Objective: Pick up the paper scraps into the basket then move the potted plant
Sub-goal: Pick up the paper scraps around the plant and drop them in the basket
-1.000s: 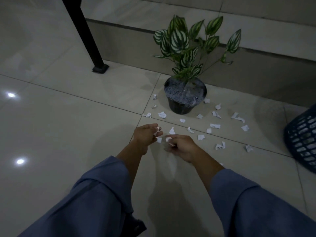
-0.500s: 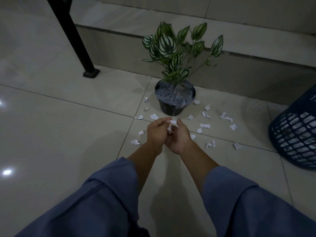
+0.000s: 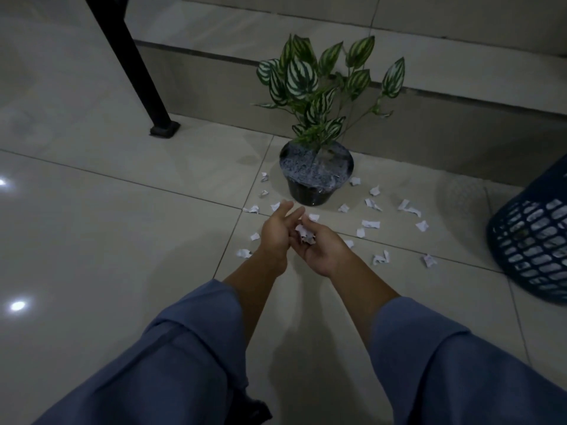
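Note:
A potted plant (image 3: pixel 317 176) with striped green leaves stands in a black pot on the tiled floor. Several white paper scraps (image 3: pixel 370 223) lie scattered around and in front of the pot. My right hand (image 3: pixel 320 246) is turned palm up, cupped around a small bunch of scraps (image 3: pixel 304 235). My left hand (image 3: pixel 277 230) sits just left of it, fingers spread and touching that bunch. Both hands hover just in front of the pot. A dark blue lattice basket (image 3: pixel 535 237) stands at the right edge, partly cut off.
A black metal leg (image 3: pixel 135 69) with a square foot slants down at the back left. A low tiled step (image 3: pixel 429 124) runs behind the plant. More scraps (image 3: pixel 244 253) lie left of my hands.
My hands have come together in front of the pot. The right hand turned palm up with gathered scraps in it, and the left hand's fingers opened over them.

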